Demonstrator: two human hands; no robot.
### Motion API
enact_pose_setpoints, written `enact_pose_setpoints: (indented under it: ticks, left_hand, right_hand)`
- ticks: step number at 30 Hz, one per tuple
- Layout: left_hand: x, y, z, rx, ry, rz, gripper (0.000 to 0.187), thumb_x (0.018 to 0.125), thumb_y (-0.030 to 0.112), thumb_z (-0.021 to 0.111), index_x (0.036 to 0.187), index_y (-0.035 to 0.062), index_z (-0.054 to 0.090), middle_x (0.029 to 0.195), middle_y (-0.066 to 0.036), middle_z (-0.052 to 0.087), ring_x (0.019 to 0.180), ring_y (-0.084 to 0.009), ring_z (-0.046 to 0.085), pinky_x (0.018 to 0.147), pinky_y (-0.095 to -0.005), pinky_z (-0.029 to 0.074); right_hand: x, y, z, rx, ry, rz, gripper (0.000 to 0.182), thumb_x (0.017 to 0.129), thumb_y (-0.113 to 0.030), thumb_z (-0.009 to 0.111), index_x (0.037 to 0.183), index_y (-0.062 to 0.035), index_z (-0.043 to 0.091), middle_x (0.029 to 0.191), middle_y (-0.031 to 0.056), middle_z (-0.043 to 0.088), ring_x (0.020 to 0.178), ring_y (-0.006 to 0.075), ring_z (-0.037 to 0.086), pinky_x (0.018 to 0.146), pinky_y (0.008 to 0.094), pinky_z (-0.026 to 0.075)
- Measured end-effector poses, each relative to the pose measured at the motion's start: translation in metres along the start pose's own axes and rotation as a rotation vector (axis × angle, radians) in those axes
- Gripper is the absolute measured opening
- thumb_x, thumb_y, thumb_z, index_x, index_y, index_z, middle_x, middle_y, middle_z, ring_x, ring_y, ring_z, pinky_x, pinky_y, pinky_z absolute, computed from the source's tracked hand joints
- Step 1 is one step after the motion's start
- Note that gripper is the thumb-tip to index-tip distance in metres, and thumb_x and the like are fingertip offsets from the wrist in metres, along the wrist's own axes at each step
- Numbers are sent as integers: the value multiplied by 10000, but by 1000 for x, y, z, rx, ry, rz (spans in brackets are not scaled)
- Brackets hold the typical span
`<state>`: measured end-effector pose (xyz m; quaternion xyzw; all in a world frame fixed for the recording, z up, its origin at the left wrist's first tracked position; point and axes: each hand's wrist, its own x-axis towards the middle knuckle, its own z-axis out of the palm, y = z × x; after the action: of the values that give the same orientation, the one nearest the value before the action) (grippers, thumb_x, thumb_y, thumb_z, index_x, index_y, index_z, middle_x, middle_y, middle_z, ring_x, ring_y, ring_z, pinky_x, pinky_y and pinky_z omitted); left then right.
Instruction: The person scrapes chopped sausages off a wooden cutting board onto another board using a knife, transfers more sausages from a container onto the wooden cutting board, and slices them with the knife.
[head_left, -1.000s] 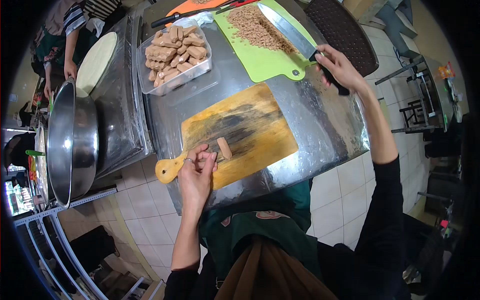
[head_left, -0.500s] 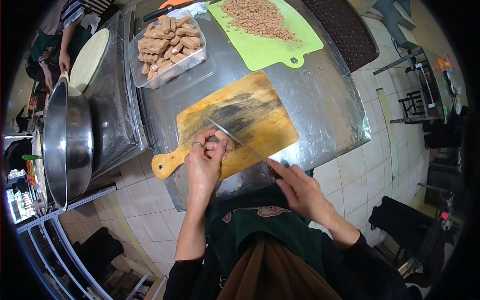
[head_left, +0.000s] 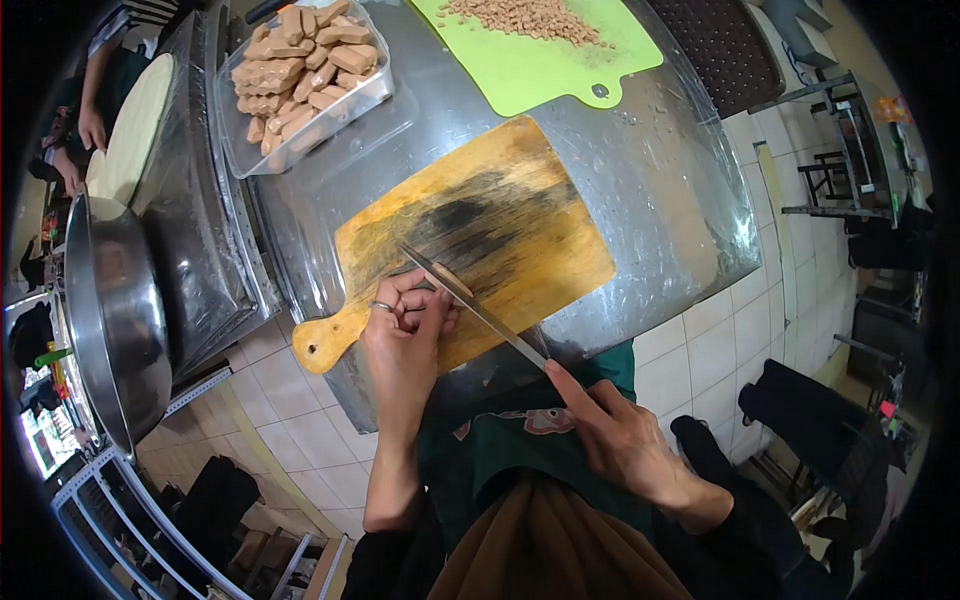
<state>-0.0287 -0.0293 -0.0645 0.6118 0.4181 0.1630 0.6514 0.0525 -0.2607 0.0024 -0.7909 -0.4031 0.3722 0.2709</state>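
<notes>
On the scorched wooden cutting board (head_left: 540,200), my left hand (head_left: 405,335) has its fingers curled around a pinkish-brown sausage piece (head_left: 458,280), mostly hidden by the fingers and blade. My right hand (head_left: 630,440) grips the handle of a knife (head_left: 500,332). The blade slants up and left across the sausage, its tip over the board beyond my left fingertips. Behind the board at left, a clear plastic container (head_left: 375,105) is heaped with sausages (head_left: 300,75). Finely diced sausage (head_left: 535,18) lies on a lime-green cutting board (head_left: 530,85) at the back.
The boards rest on a metal table (head_left: 690,220). A large steel bowl (head_left: 125,320) stands at left, near a pale round sheet (head_left: 140,130) and another person's hand (head_left: 92,130). A dark perforated tray (head_left: 720,55) is at the back right, and tiled floor (head_left: 700,340) lies beyond the table edge.
The knife has come across the sausage piece, covering more of it. My right hand has moved down and slightly right. The whole view has shifted a little.
</notes>
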Motion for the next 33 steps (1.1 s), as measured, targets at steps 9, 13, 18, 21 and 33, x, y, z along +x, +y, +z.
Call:
enact_pose_setpoints:
  ticks: [9, 13, 18, 21, 33]
  left_hand:
    - [2, 7, -1, 37, -18, -77, 223, 953, -1, 646, 1162, -40, 578, 872, -60, 664, 775, -94, 662, 686, -213, 539]
    - [3, 10, -1, 54, -23, -109, 226, 950, -1, 649, 1162, -41, 579, 878, -61, 657, 784, -92, 658, 690, -216, 540]
    - [2, 10, -1, 89, -24, -122, 237, 946, 8, 661, 1165, -37, 581, 873, -59, 654, 772, -94, 652, 682, -219, 537]
    - [3, 13, -1, 105, -29, -141, 240, 945, 14, 666, 1165, -34, 583, 872, -60, 652, 763, -94, 648, 677, -221, 535]
    - [0, 2, 1, 60, -12, -59, 222, 949, 28, 665, 1144, -34, 578, 875, -64, 649, 742, -98, 636, 665, -222, 530]
  right_hand:
    - [5, -8, -14, 4, -93, 44, 819, 891, -7, 618, 1580, -247, 247, 834, 138, 473, 598, 338, 593, 520, 453, 532]
    - [9, -7, -16, 21, -126, 64, 848, 869, -1, 633, 1582, -245, 244, 827, 128, 462, 585, 337, 580, 519, 457, 531]
    - [19, -7, -19, 64, -185, 91, 857, 860, -4, 646, 1580, -242, 247, 824, 132, 459, 590, 345, 573, 529, 454, 531]
    - [38, -5, -15, 73, -159, 72, 842, 868, -8, 644, 1577, -244, 256, 824, 137, 465, 604, 350, 572, 539, 441, 526]
    - [34, 9, -4, 33, -17, 7, 792, 866, 33, 639, 1555, -211, 335, 819, 141, 506, 648, 342, 604, 572, 435, 523]
